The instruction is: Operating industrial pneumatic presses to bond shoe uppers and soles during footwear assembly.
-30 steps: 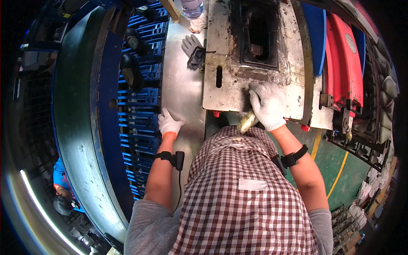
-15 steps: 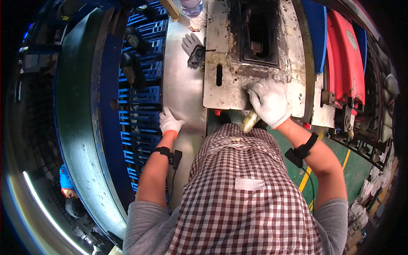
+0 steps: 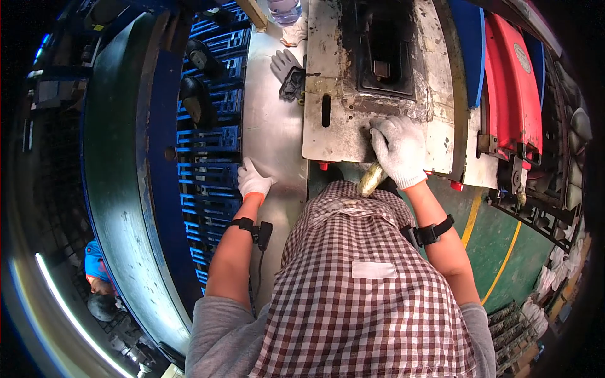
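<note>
My left hand (image 3: 254, 181), in a white glove, rests at the left edge of the bare metal table (image 3: 271, 145). Its thumb is apart from the fingers, and nothing shows in it. On the front part of a stained machine plate (image 3: 334, 142) lies my right hand (image 3: 398, 150), also white-gloved. Its fingers are curled down, and what they close on is hidden beneath them. From under this hand a yellowish, wrapped-looking handle (image 3: 370, 180) sticks out toward my checked apron (image 3: 353, 302).
Dark shoes (image 3: 196, 101) stand on a blue slatted rack (image 3: 211, 151), beside a green conveyor belt (image 3: 116, 164). Grey gloves (image 3: 288, 74) and a clear bottle (image 3: 285, 9) are on the table. A red machine part (image 3: 513, 88) is at right. Another person (image 3: 97, 268) is beyond the belt.
My right forearm and elbow have swung inward toward my body, while the right hand stays in nearly the same place on the plate. The left hand has hardly moved.
</note>
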Demonstrator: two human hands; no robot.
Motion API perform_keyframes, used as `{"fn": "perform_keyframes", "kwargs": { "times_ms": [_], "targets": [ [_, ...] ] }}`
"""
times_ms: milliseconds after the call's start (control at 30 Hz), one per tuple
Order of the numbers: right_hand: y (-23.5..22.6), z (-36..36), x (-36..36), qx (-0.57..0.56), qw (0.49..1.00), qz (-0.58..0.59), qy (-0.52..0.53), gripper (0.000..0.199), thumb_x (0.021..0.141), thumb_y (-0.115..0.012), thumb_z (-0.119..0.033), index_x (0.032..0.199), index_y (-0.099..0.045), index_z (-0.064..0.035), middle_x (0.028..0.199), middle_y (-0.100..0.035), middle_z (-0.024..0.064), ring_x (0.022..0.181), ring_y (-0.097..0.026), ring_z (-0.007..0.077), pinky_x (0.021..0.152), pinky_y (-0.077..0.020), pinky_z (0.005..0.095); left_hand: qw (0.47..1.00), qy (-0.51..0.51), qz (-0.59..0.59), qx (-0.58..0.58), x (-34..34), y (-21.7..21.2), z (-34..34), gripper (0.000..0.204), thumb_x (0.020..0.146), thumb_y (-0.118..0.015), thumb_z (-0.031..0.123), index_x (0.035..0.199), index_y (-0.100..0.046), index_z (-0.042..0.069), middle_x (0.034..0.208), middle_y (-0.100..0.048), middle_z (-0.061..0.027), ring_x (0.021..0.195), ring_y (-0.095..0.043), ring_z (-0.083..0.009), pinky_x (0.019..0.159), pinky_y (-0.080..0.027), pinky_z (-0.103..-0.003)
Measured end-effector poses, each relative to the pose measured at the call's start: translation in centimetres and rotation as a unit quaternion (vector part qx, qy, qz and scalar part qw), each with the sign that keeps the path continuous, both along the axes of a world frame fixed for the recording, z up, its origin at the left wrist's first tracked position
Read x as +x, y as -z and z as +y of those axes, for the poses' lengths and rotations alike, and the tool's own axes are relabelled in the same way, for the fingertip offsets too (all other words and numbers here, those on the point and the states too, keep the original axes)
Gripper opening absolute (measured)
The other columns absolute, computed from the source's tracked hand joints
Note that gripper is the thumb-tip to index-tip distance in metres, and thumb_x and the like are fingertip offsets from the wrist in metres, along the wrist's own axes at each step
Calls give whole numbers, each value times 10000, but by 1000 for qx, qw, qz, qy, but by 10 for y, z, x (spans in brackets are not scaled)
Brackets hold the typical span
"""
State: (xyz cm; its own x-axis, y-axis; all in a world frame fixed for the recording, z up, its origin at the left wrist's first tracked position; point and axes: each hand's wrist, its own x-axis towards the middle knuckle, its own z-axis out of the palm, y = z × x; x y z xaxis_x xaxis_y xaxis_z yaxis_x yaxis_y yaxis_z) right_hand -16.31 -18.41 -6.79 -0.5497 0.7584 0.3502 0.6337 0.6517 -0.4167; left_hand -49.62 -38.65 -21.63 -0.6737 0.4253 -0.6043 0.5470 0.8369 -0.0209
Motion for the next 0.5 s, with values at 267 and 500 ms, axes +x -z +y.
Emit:
{"fn": "perform_keyframes", "kwargs": {
  "times_ms": [267, 500],
  "targets": [
    [0, -2, -1, 7, 1000, 5, 10, 134, 910, -752, -148, 1030, -797, -108, 957, -754, 96, 896, -683, 324, 808, -521, 460, 1000, -1, 4, 23, 0, 6, -4, 1309, 712, -966, 440, 1708, -164, 162, 1638, -378, -277, 1467, -474, -449, 1213, -434, -505],
    [-1, -4, -2, 12, 1000, 13, 16, 134, 909, -755, -152, 1028, -798, -112, 946, -752, 97, 884, -680, 322, 814, -513, 455, 999, -3, 25, 28, 1, 12, -6, 1291, 685, -981, 433, 1668, -179, 193, 1580, -414, -227, 1433, -489, -437, 1172, -462, -515]
  ]
}}
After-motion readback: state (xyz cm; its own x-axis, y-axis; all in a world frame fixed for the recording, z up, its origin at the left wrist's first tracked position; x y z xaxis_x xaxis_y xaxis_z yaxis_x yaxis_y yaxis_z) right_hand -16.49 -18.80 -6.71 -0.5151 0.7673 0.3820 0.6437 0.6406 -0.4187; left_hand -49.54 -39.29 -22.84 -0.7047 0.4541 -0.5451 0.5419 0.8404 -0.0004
